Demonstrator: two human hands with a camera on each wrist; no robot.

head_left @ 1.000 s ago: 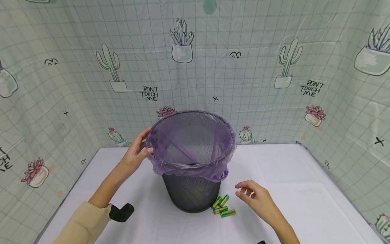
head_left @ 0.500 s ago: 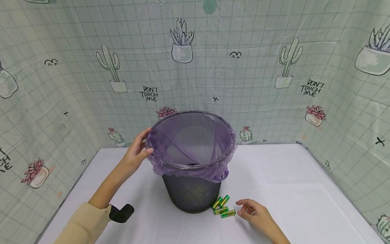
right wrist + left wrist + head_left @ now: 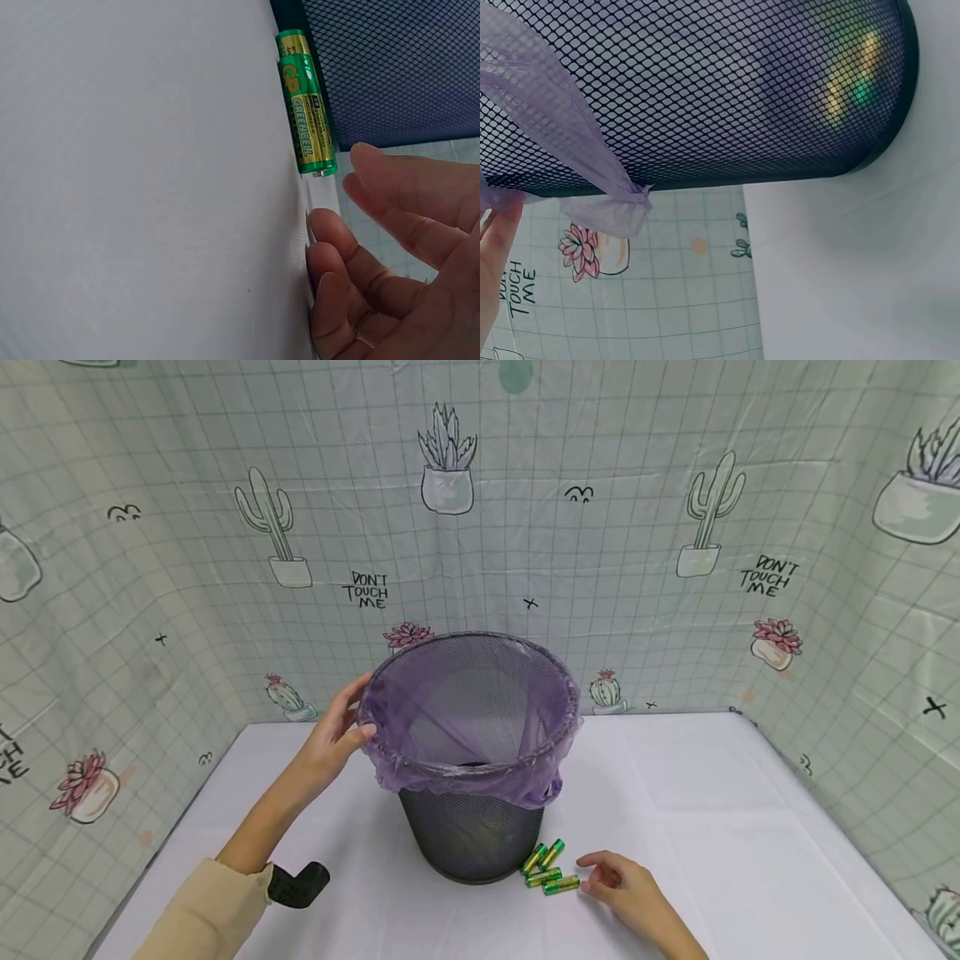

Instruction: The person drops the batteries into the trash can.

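Note:
A black mesh wastebasket [image 3: 468,827] stands upright on the white table, lined with a purple bag [image 3: 558,760] folded over its rim. My left hand [image 3: 330,739] grips the rim at its left side, thumb on the bag and fingers along the outside; in the left wrist view only part of this hand [image 3: 496,247] shows. Several green and gold batteries [image 3: 561,885] lie at the basket's lower right. Just right of them is my right hand [image 3: 626,889], fingers loosely bent and holding nothing. The right wrist view shows its fingertips a little short of the nearest battery [image 3: 306,112].
White cloth [image 3: 720,843] covers the table. A curtain [image 3: 637,635] printed with cacti and grid lines surrounds it at the back and sides. A black device [image 3: 300,883] sits at the left wrist, by a beige sleeve [image 3: 206,914].
My right hand has come down toward the front of the table, then shifted slightly left, closer to the nearest battery. The left hand, basket and batteries have kept their places.

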